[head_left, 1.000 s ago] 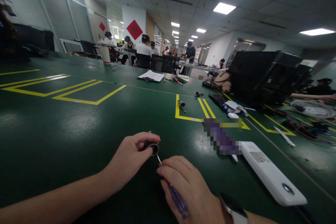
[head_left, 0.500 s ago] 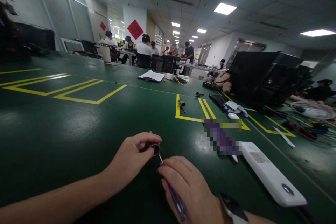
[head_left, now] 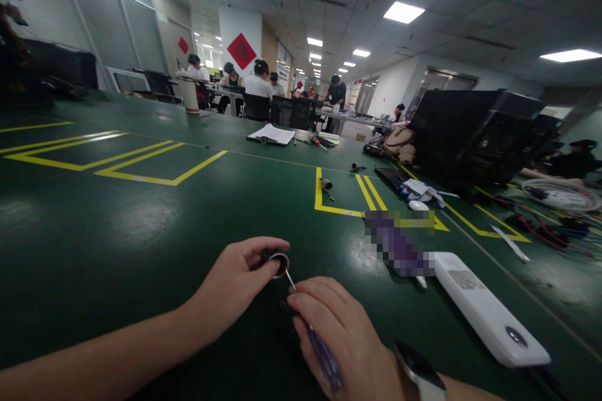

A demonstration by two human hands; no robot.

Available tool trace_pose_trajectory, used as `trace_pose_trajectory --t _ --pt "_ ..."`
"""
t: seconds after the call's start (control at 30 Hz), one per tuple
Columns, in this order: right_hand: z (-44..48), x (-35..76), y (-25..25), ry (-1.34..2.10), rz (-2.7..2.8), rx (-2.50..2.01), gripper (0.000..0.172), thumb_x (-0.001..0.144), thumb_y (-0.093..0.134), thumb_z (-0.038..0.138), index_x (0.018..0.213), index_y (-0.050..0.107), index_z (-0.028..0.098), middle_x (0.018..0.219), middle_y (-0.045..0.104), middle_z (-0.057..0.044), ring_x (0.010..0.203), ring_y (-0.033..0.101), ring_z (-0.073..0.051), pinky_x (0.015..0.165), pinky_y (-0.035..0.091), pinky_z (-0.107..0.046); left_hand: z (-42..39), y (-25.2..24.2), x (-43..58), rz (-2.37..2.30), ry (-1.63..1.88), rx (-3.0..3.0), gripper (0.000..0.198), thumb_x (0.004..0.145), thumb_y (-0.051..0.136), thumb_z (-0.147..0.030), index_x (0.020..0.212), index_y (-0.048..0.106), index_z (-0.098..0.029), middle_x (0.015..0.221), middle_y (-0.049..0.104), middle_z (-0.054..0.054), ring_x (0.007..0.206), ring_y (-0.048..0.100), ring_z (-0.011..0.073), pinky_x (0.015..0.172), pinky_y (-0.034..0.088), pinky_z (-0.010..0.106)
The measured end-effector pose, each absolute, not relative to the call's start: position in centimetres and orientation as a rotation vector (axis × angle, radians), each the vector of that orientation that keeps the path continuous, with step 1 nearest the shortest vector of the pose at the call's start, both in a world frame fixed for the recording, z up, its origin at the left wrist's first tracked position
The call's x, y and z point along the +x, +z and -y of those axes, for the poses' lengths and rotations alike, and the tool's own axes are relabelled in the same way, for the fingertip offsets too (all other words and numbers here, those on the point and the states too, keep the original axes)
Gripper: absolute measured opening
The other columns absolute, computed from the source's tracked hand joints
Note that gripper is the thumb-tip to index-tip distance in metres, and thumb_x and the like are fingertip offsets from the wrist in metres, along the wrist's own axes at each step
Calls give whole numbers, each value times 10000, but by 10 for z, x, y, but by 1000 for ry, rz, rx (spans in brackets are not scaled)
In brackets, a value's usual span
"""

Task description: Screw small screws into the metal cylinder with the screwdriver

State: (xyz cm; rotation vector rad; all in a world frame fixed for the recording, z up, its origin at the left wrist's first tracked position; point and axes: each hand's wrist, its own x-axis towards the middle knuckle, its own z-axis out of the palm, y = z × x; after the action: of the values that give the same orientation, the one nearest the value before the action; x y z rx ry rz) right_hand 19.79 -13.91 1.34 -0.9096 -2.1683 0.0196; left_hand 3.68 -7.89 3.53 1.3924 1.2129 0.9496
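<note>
Between the thumb and fingers of my left hand (head_left: 237, 285) is a small round metal part (head_left: 279, 258), its hollow end turned toward me. My right hand (head_left: 341, 332) is wrapped round the translucent purple handle of a screwdriver (head_left: 322, 354). The thin shaft points up and left, and its tip is at the rim of the metal part; whether it touches inside is hidden. A tiny dark piece (head_left: 283, 304) lies on the green table (head_left: 155, 250) just below the metal part.
Similar metal parts (head_left: 326, 185) lie within and beyond a yellow taped outline. To the right are a white power bank-like device (head_left: 489, 307), a blurred purple item (head_left: 397, 244), cables (head_left: 555, 225) and a black case (head_left: 475, 135). Papers (head_left: 271, 134) and a cup (head_left: 190, 97) stand farther back.
The metal part has turned slightly, so its round opening shows more. My right hand and the screwdriver have shifted a little to the right, leaving the tiny dark piece more visible.
</note>
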Motion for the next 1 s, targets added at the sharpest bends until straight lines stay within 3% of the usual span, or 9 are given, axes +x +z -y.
trace_pose_trajectory --t 0.57,0.73,0.87,1.0 --pt "140 201 9 117 2039 -835 276 760 514 42 1011 574 139 942 659 -96 883 605 -200 810 507 -341 74 27 33 -1159 900 1415 245 656 598 -244 875 640 -143 822 702 53 817 659 220 770 504 347" --pt "132 208 7 626 1713 -991 141 839 484 180 813 622 172 768 652 -35 797 610 -157 928 408 -373 68 29 30 -1286 891 1362 264 657 617 -235 906 626 -150 897 694 58 891 638 227 827 474 359" --pt "117 211 -2 1199 1351 -1077 205 846 511 318 740 597 164 660 632 -15 661 601 -142 708 481 -302 65 32 29 -1338 856 1301 337 660 630 -217 990 602 -153 980 678 66 953 605 223 878 436 357" --pt "111 212 -10 1362 1171 -1023 188 825 548 311 738 587 149 625 625 -7 621 591 -128 647 469 -270 66 37 30 -1335 853 1271 351 646 619 -185 994 595 -142 985 669 73 956 593 228 880 427 354"
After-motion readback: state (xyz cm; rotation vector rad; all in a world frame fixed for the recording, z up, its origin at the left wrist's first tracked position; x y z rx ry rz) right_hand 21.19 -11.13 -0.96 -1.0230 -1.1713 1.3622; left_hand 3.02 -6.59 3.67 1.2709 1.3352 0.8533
